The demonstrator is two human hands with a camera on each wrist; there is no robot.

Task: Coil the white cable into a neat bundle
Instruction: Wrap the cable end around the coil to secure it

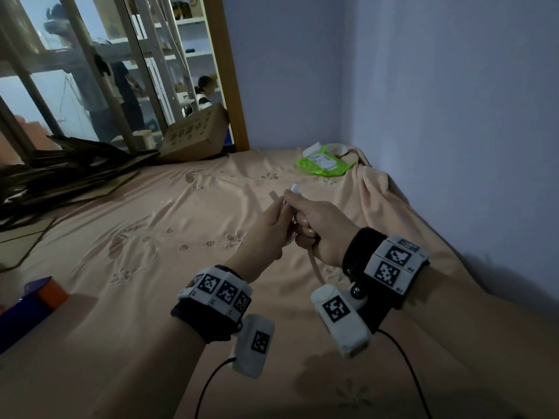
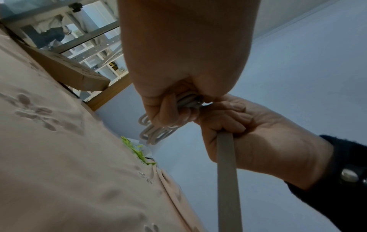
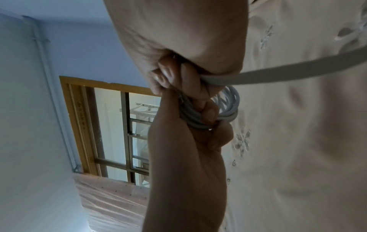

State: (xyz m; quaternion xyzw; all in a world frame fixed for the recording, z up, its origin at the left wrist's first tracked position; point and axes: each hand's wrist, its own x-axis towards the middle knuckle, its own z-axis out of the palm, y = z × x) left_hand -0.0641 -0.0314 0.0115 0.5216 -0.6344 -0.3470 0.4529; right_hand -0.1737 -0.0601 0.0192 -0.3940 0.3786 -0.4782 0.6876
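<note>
The white cable (image 1: 295,188) is wound into a small coil, held above the peach bedsheet (image 1: 145,237). My left hand (image 1: 272,228) grips the coil; its loops (image 2: 154,133) stick out past the fingers (image 2: 170,113). In the right wrist view the same loops (image 3: 230,108) show beside the left thumb (image 3: 208,115). My right hand (image 1: 313,229) presses against the left hand and clasps a flat grey strap (image 1: 314,267) that hangs below it. The strap (image 2: 226,172) runs out of the right fist (image 2: 224,125), and it appears again as a band (image 3: 278,73) in the right wrist view.
A green packet (image 1: 325,163) lies at the bed's far end near the wall corner. A cardboard box (image 1: 193,137) and a stack of flattened dark cardboard (image 1: 66,176) sit at the left. A blue and orange box (image 1: 30,306) lies near left. People stand behind the glass.
</note>
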